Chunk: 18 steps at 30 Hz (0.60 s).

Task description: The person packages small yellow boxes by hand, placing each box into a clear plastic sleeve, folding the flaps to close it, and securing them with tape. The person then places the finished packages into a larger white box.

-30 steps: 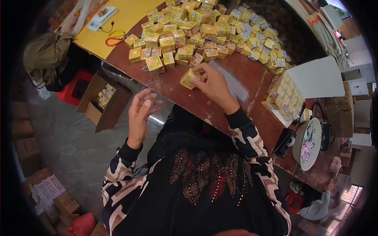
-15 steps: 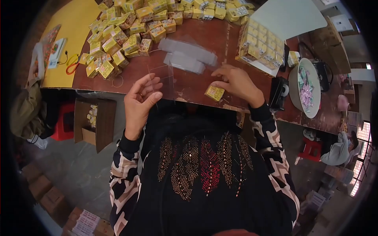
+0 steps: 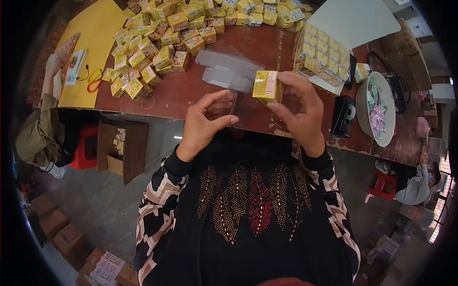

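My right hand [image 3: 303, 107] grips a small yellow box [image 3: 265, 86] between thumb and fingers, raised above the table's front edge. To its left, my left hand [image 3: 208, 119] has its fingers curved round a clear plastic sleeve [image 3: 240, 107], which is faint and hard to outline. Flat clear plastic pieces [image 3: 226, 70] lie on the table just beyond both hands. Farther back and left, many yellow boxes [image 3: 164, 55] are heaped on the red-brown table [image 3: 167, 102].
An open display box [image 3: 322, 55] filled with small boxes stands at the back right. Near it are a black tape dispenser [image 3: 341, 117] and an oval bowl [image 3: 377, 109]. Other people sit at the far left and far right. A cardboard box [image 3: 135, 148] stands below the table.
My right hand has picked the yellow box up off the table. My left hand has moved right, towards it, with the clear plastic. At the far left, a person's arm now reaches onto the yellow surface.
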{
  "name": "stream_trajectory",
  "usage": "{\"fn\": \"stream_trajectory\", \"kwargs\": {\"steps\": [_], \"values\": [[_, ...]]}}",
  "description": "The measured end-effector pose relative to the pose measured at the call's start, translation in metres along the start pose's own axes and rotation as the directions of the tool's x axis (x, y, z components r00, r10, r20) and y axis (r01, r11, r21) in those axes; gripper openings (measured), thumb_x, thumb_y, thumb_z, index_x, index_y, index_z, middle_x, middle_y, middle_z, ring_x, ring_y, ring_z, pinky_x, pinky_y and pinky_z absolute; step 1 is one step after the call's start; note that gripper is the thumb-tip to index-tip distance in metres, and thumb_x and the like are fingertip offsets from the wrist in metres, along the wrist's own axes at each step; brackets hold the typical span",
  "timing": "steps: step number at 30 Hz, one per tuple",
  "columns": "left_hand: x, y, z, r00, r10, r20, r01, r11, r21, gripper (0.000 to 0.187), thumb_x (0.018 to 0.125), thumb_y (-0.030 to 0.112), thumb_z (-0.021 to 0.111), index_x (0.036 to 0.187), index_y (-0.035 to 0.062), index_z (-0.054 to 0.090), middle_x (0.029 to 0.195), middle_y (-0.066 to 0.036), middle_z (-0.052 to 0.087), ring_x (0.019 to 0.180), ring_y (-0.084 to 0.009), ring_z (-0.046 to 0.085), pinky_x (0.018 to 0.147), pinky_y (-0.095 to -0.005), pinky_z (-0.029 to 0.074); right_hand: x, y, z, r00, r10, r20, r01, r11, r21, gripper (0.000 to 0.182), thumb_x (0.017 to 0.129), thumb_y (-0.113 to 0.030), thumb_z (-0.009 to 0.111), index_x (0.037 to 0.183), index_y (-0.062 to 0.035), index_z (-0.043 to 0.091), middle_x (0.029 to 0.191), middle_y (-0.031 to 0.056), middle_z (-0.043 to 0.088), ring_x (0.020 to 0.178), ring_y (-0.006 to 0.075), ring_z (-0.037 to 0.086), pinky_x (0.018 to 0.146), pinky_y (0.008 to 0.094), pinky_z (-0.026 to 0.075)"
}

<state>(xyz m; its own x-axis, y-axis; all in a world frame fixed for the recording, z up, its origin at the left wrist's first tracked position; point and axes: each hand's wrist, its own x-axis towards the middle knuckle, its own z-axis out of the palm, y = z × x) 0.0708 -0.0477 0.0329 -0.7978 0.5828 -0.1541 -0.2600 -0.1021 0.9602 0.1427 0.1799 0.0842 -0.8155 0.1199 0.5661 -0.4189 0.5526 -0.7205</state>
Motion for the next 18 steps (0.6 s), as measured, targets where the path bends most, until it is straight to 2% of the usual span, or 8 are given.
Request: {"fn": "stream_trajectory", "kwargs": {"steps": [1, 3, 6, 9, 10, 12, 16, 18], "values": [[0.0, -0.002, 0.002, 0.999, 0.031, 0.019, -0.031, 0.999, 0.014, 0.059, 0.079, -0.003, 0.078, 0.134, -0.0007, 0.055, 0.124, -0.012, 0.065, 0.113, -0.0189, 0.063, 0.095, -0.031, 0.053, 0.005, 0.0, 0.003, 1.0, -0.003, 0.001, 0.003, 1.0, 0.001, 0.048, 0.076, -0.007, 0.082, 0.12, -0.0053, 0.063, 0.117, 0.0113, 0.065, 0.1, 0.0245, 0.065, 0.081, 0.0317, 0.053], [0.0, -0.001, 0.003, 0.998, 0.064, 0.03, -0.065, 0.997, 0.03, 0.058, 0.079, 0.0, 0.08, 0.132, -0.0001, 0.056, 0.121, -0.011, 0.066, 0.111, -0.0172, 0.064, 0.095, -0.031, 0.053, 0.012, 0.001, 0.008, 0.987, -0.128, 0.098, 0.144, 0.975, -0.17, 0.046, 0.076, -0.008, 0.081, 0.118, -0.0061, 0.064, 0.116, 0.0113, 0.065, 0.101, 0.029, 0.064, 0.083, 0.0355, 0.054], [-0.002, 0.001, 0.004, 0.999, 0.03, 0.024, -0.032, 0.997, 0.066, 0.059, 0.078, 0.001, 0.081, 0.132, -0.0004, 0.056, 0.119, -0.01, 0.067, 0.11, -0.0164, 0.064, 0.096, -0.0305, 0.052, 0.015, -0.001, 0.009, 0.973, -0.129, 0.191, 0.177, 0.95, -0.258, 0.042, 0.077, -0.008, 0.078, 0.117, -0.0069, 0.066, 0.116, 0.0117, 0.064, 0.102, 0.0328, 0.062, 0.084, 0.0393, 0.053], [-0.002, -0.004, 0.004, 0.998, 0.048, 0.031, -0.049, 0.997, 0.052, 0.059, 0.078, 0.001, 0.081, 0.132, -0.0006, 0.056, 0.118, -0.01, 0.067, 0.11, -0.0166, 0.064, 0.095, -0.0302, 0.052, 0.016, -0.001, 0.009, 0.961, -0.128, 0.245, 0.203, 0.928, -0.311, 0.038, 0.079, -0.009, 0.075, 0.116, -0.0068, 0.067, 0.116, 0.0116, 0.065, 0.102, 0.0328, 0.062, 0.086, 0.04, 0.052], [-0.001, -0.005, 0.004, 0.999, 0.039, 0.035, -0.041, 0.998, 0.053, 0.06, 0.079, 0.001, 0.081, 0.133, -0.0007, 0.055, 0.118, -0.011, 0.067, 0.11, -0.0165, 0.064, 0.095, -0.0301, 0.052, 0.017, -0.001, 0.008, 0.962, -0.124, 0.245, 0.2, 0.928, -0.313, 0.038, 0.079, -0.009, 0.075, 0.116, -0.0068, 0.067, 0.116, 0.0116, 0.065, 0.102, 0.0328, 0.062, 0.086, 0.04, 0.052], [-0.001, -0.004, 0.005, 0.999, 0.03, 0.039, -0.032, 0.998, 0.052, 0.06, 0.079, 0.001, 0.08, 0.133, -0.0008, 0.054, 0.118, -0.011, 0.067, 0.109, -0.0164, 0.064, 0.095, -0.03, 0.052, 0.018, -0.001, 0.008, 0.926, -0.104, 0.363, 0.196, 0.954, -0.225, 0.034, 0.08, -0.008, 0.074, 0.114, -0.0049, 0.067, 0.12, 0.0121, 0.066, 0.104, 0.032, 0.063, 0.088, 0.0387, 0.052], [-0.001, 0.0, 0.011, 0.997, 0.058, 0.045, -0.058, 0.998, -0.005, 0.064, 0.08, 0.0, 0.079, 0.137, -0.001, 0.05, 0.118, -0.012, 0.067, 0.106, -0.0166, 0.066, 0.093, -0.0301, 0.052, 0.021, 0.006, 0.008, 0.923, -0.056, 0.38, 0.149, 0.964, -0.222, 0.033, 0.082, -0.01, 0.072, 0.114, -0.0051, 0.067, 0.12, 0.0117, 0.066, 0.106, 0.0317, 0.062, 0.089, 0.0392, 0.051], [0.0, -0.002, 0.013, 0.997, 0.063, 0.041, -0.062, 0.998, -0.002, 0.064, 0.081, -0.001, 0.078, 0.138, -0.0012, 0.049, 0.117, -0.013, 0.067, 0.105, -0.0168, 0.066, 0.093, -0.0301, 0.053, 0.021, 0.009, 0.008, 0.904, -0.131, 0.407, 0.233, 0.949, -0.214, 0.032, 0.084, -0.012, 0.071, 0.115, -0.0053, 0.067, 0.123, 0.0123, 0.064, 0.108, 0.0338, 0.06, 0.091, 0.0387, 0.05]]}}
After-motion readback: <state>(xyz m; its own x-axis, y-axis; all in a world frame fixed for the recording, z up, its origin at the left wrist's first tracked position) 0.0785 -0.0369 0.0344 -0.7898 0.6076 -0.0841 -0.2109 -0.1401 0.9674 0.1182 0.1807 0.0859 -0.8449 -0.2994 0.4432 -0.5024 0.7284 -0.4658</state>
